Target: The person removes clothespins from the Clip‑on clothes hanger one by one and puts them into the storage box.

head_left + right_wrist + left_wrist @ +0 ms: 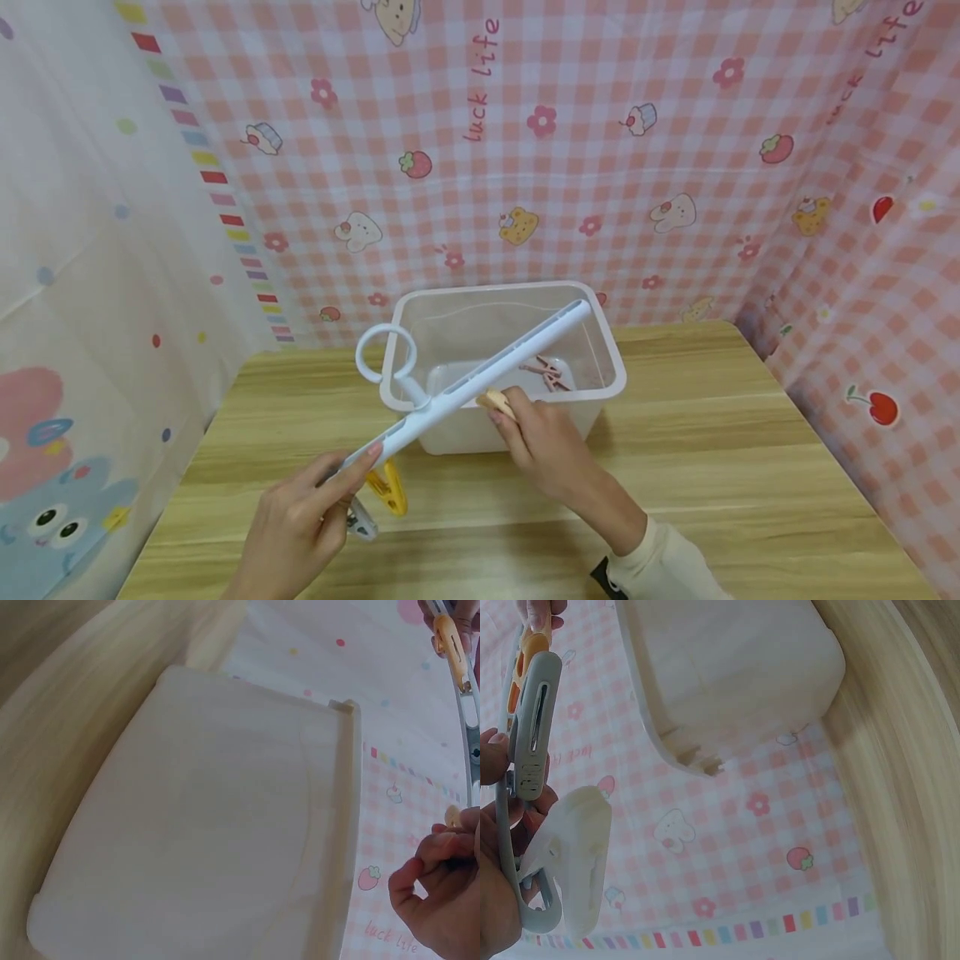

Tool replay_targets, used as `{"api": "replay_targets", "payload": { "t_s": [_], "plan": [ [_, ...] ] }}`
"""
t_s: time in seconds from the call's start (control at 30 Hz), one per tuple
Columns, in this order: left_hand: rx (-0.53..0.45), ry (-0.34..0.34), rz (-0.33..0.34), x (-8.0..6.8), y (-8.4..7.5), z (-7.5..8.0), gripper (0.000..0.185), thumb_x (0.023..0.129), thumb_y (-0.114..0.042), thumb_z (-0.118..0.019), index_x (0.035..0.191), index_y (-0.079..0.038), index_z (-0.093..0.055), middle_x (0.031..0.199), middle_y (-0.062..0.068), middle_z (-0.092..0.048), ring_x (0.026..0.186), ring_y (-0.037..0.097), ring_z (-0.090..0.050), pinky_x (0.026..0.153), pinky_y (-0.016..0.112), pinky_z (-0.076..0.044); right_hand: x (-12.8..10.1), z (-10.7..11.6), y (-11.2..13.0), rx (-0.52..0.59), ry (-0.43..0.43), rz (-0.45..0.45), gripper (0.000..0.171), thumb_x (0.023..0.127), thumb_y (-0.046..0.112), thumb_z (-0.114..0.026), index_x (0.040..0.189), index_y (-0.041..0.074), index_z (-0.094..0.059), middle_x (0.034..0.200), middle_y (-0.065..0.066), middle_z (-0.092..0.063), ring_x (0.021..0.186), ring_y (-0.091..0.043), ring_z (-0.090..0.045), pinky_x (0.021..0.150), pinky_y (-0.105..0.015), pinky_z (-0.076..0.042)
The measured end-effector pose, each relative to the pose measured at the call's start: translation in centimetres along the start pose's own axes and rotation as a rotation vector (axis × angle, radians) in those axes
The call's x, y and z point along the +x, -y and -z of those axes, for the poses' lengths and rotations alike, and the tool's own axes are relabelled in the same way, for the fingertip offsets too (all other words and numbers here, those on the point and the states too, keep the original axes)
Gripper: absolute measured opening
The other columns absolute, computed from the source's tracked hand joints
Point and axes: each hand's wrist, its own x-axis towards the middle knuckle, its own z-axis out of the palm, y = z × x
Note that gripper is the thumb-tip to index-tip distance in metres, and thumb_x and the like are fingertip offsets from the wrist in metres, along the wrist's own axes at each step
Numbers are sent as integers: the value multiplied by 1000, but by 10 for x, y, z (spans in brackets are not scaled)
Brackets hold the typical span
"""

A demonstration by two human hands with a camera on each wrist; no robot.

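Two hands work one white hanger bar (pixel 480 375), held slanting above one clear plastic bin (pixel 609 350) on the wooden table (pixel 750 467); the left hand (pixel 300 521) grips its lower end, where one yellow clip (pixel 390 490) and one white clip (pixel 577 855) hang; the right hand (pixel 543 442) pinches one tan clip (pixel 497 402) at mid-bar; a few pink clips (pixel 551 375) lie in the bin.

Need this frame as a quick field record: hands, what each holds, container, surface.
left hand: grips lower end of white hanger bar
right hand: pinches tan clip at the bar
yellow clip: hangs from bar near left hand
clear plastic bin: behind the bar, pink clips inside
surface: wooden table
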Motion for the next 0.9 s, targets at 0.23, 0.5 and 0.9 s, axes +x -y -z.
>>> {"api": "replay_targets", "payload": {
  "t_s": [0.23,0.5,0.9],
  "plan": [
    [-6,-1,-1,1,-1,0,73,61,18,-71,128,-11,-72,90,7,-72,61,-4,-42,51,6,-30,1,1,-1,-149,-78,51,46,111,41,-28,93,7,-53,58,6,-41,52,0,-32,49,-11,-23],
    [-14,6,13,3,-4,1,60,78,11,-65,132,-16,-70,89,6,-72,60,-5,-36,50,6,-28,0,7,3,202,51,-67,11,105,12,-53,96,7,-55,62,6,-41,55,6,-31,46,-12,-30],
    [-74,-51,-25,8,-7,-1,40,110,-27,-40,127,-11,-72,89,3,-71,61,-7,-40,51,3,-29,1,13,8,934,248,-124,31,111,12,-33,100,-9,-54,57,-17,-35,43,-12,-34,37,-24,-33]
  ]
}}
